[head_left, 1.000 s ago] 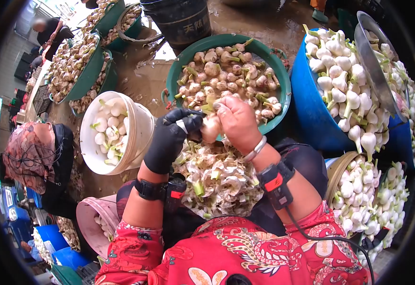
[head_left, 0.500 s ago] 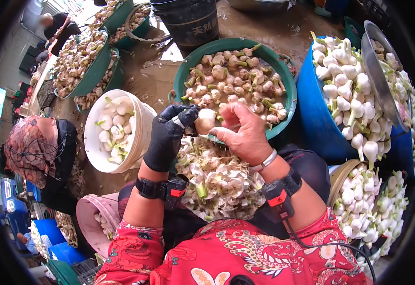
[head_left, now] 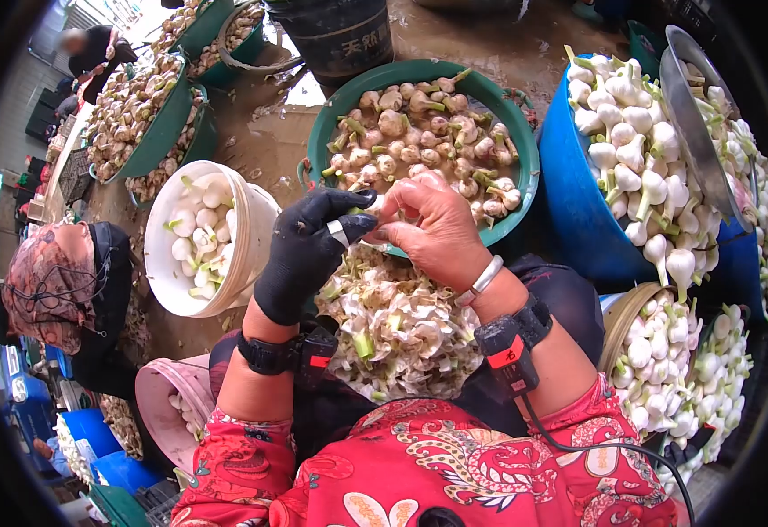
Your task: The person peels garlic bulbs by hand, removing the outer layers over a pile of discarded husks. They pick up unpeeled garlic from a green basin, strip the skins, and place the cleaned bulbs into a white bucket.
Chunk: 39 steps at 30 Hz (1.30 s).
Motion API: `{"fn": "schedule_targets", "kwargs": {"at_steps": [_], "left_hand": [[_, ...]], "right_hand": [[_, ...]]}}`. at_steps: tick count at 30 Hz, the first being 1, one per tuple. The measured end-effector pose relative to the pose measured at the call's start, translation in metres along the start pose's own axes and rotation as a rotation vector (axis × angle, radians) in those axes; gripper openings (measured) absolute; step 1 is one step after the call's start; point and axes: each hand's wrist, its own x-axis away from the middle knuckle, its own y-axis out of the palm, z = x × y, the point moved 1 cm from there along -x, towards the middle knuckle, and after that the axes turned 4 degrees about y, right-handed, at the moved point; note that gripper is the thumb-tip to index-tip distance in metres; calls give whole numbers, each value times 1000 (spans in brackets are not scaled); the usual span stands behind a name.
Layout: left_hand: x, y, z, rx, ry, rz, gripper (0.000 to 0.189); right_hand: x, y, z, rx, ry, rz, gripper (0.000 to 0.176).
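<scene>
My left hand [head_left: 307,250], in a black glove with a pale band around one finger, is closed on a garlic bulb [head_left: 373,207]. The bare fingers of my right hand [head_left: 437,224] pinch the same bulb from the other side, hiding much of it. Beyond both hands, a green basin [head_left: 318,132] holds many unpeeled garlic bulbs [head_left: 428,114]. Beneath them lies a heap of papery garlic skins [head_left: 402,329], with bits of green stem, at my lap.
A white bucket [head_left: 257,237] of peeled bulbs stands left, above a pink bucket [head_left: 151,391]. At right are a blue tub [head_left: 564,184] heaped with white garlic and a tilted bucket [head_left: 621,325]. A black bucket [head_left: 336,39] stands behind. Another person [head_left: 68,290] bends at left.
My hands have come closer together around the bulb, which is now mostly covered by fingers. The whole view has shifted slightly.
</scene>
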Motion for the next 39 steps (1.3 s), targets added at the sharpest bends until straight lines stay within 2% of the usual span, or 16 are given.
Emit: {"fn": "schedule_targets", "kwargs": {"at_steps": [4,6,8,12,14,16,17,18,20,22,24,26,27,28,32,39], "left_hand": [[0,1,-1,-195,162,0,18],[-2,-6,-2,170,-204,89,17],[-2,-9,-3,192,-221,108,18],[-4,-13,-7,67,133,169,21],[-5,-27,1,-586,438,85,22],[-8,-60,-3,-512,345,165,21],[-8,-79,1,-111,18,355,18],[-7,-102,-6,-200,28,498,16],[2,-137,-12,-798,132,428,19],[2,-126,-36,-611,9,419,20],[-14,-67,-36,-662,156,144,18],[-25,-14,-78,-258,-72,-145,17],[-31,15,-85,-366,-239,-247,18],[-35,35,-119,-640,9,-402,19],[-57,97,-182,-939,-192,-776,45],[-82,115,-256,-725,-484,-603,49]], "right_hand": [[-1,0,0,206,-98,-91,7],[7,10,4,202,-190,9,10],[14,14,8,180,-183,-7,11],[36,26,18,329,47,-357,7],[35,24,23,363,71,-436,8],[38,26,29,391,113,-502,11],[43,29,32,392,71,-705,14],[49,31,35,389,27,-911,18],[59,31,34,361,28,-995,20],[56,31,33,531,63,-965,17],[50,25,26,389,94,-787,15],[46,22,18,374,52,-754,14],[46,20,9,424,83,-890,17],[44,19,7,473,116,-1024,21],[44,7,6,541,231,-1062,22],[38,-18,25,519,211,-595,21]]}}
